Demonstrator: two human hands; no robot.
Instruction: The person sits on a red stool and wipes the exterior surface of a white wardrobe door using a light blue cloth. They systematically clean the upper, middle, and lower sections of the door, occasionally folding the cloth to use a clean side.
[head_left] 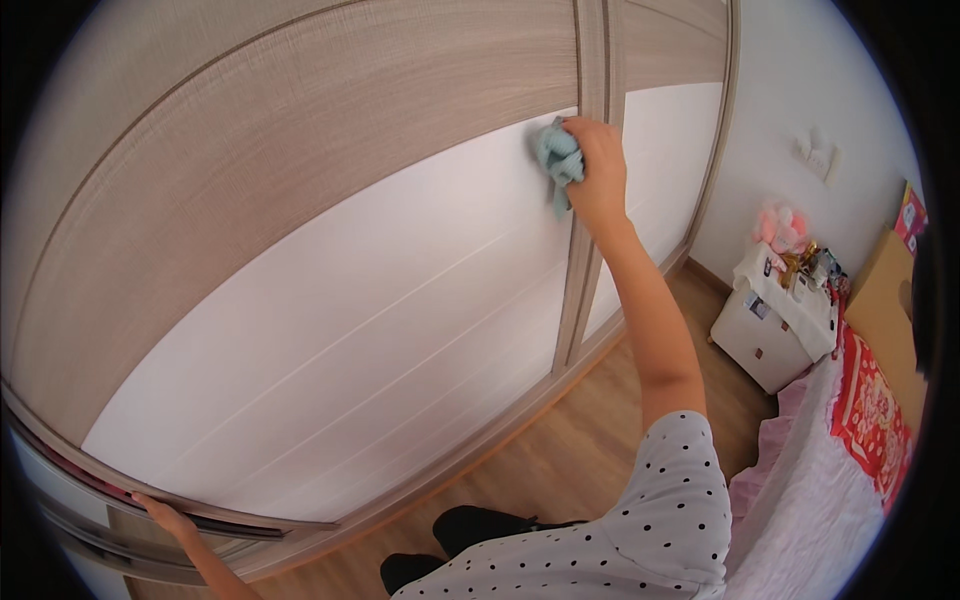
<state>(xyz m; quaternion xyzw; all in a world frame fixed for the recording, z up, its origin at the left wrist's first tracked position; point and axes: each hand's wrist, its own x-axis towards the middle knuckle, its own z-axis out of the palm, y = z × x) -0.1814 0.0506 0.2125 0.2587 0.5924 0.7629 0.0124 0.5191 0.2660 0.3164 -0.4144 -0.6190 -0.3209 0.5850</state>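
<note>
My right hand is closed around a crumpled blue-green cloth. It presses the cloth against the upper right part of a white wardrobe door panel, beside the wood-grain upright frame. That arm is stretched out far ahead. Down at the lower left, my left hand grips the side edge of the same sliding door, its fingers partly hidden. A dark gap with something red inside shows along that edge.
To the right, a white bedside cabinet carries a pink plush item and small objects. A bed with a pale cover and red patterned pillow stands near my right side. Wooden flooring runs between bed and wardrobe.
</note>
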